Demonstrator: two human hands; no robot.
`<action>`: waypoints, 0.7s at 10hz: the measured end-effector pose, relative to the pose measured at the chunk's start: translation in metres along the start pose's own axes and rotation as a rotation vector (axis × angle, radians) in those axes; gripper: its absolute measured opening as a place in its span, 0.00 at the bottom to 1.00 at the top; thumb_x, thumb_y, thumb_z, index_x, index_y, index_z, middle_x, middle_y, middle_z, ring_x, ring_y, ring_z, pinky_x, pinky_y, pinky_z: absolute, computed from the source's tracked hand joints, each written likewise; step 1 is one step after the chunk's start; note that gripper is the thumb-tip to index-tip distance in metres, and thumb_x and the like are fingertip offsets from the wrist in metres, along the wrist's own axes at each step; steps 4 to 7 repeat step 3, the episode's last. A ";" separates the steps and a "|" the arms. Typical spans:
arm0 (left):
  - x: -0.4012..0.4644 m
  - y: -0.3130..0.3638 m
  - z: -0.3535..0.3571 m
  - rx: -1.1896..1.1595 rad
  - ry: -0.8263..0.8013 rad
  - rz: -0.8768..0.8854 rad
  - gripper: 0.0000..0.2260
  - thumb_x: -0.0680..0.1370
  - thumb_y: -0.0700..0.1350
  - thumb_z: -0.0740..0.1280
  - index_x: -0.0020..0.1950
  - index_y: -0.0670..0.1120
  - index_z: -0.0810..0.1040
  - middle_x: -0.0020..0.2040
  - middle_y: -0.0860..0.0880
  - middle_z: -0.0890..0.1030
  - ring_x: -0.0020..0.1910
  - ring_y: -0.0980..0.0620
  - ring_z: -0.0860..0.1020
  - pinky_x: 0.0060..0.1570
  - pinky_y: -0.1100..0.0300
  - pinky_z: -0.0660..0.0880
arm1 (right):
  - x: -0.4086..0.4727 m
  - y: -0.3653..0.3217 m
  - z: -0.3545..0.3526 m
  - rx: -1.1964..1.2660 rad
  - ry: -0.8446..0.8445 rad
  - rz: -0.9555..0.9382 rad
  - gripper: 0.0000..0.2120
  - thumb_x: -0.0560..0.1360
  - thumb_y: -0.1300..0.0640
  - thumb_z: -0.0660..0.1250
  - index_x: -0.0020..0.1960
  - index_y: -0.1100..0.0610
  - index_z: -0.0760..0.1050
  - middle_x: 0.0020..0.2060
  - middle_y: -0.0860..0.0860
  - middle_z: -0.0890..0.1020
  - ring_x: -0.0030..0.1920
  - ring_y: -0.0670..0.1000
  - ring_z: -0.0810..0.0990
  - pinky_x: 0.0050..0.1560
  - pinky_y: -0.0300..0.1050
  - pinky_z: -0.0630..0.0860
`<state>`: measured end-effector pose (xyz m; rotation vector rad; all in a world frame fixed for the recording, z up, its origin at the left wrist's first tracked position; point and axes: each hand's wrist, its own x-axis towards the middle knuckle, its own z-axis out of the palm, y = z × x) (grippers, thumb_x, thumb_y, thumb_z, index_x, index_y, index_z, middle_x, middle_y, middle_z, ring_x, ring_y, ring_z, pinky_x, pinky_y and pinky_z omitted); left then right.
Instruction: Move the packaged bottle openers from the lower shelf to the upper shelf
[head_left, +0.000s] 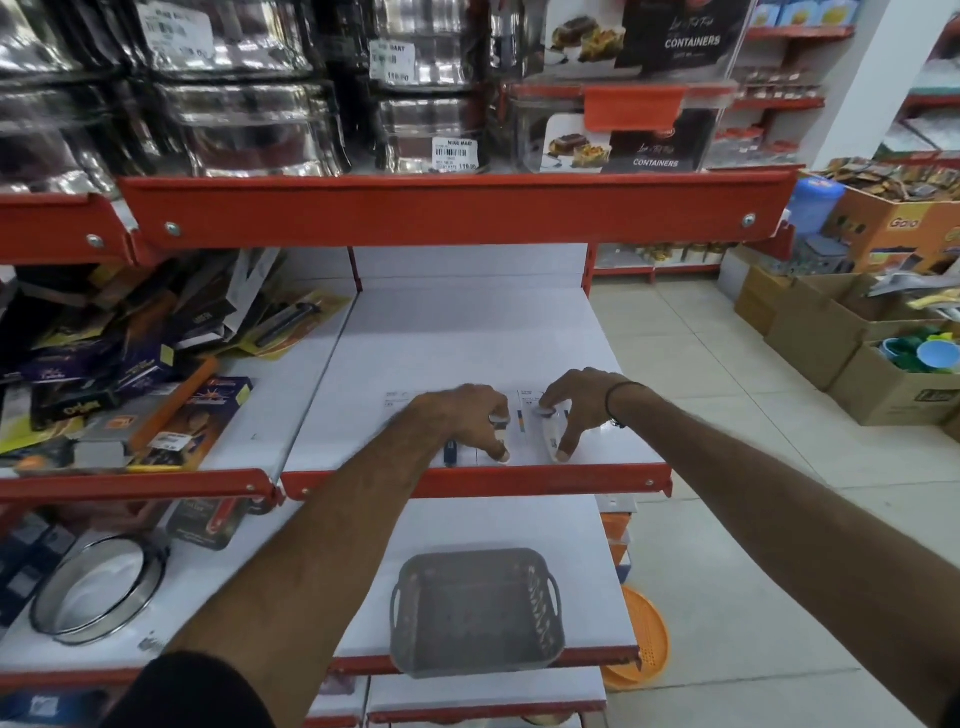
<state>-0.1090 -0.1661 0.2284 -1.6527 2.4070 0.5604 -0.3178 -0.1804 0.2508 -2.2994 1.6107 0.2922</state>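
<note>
Packaged bottle openers lie flat near the front edge of the white upper shelf (441, 332). My left hand (462, 413) rests fingers-down on one white-card package (521, 422). A dark blue opener handle (451, 453) shows just under that wrist. My right hand (574, 402), with a black band on the wrist, pinches a package with a white opener (548, 440) between thumb and fingertips. Both packages touch the shelf. The white lower shelf (493, 525) below holds a grey plastic basket (478, 613); I see no opener packages in it.
The red shelf lip (467, 480) runs just in front of my hands. Piled packaged kitchen goods (156, 374) fill the bay to the left. Steel pots (249, 124) sit on the shelf overhead. Cardboard boxes (831, 332) stand on the tiled floor at right, and an orange strainer (644, 639) leans by the lower shelf.
</note>
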 end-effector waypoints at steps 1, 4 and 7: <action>-0.018 -0.002 0.006 -0.012 0.082 -0.005 0.33 0.71 0.60 0.72 0.74 0.50 0.70 0.77 0.48 0.69 0.74 0.44 0.68 0.73 0.43 0.67 | -0.015 -0.005 0.000 -0.037 0.034 0.017 0.45 0.58 0.40 0.81 0.72 0.45 0.70 0.72 0.46 0.71 0.69 0.53 0.71 0.57 0.46 0.72; -0.073 -0.008 0.013 0.057 0.490 0.089 0.29 0.81 0.60 0.58 0.80 0.51 0.61 0.83 0.50 0.57 0.82 0.47 0.55 0.80 0.46 0.55 | -0.053 -0.039 0.007 -0.125 0.343 0.010 0.33 0.71 0.35 0.68 0.73 0.43 0.67 0.70 0.48 0.76 0.68 0.54 0.74 0.70 0.56 0.68; -0.073 -0.008 0.013 0.057 0.490 0.089 0.29 0.81 0.60 0.58 0.80 0.51 0.61 0.83 0.50 0.57 0.82 0.47 0.55 0.80 0.46 0.55 | -0.053 -0.039 0.007 -0.125 0.343 0.010 0.33 0.71 0.35 0.68 0.73 0.43 0.67 0.70 0.48 0.76 0.68 0.54 0.74 0.70 0.56 0.68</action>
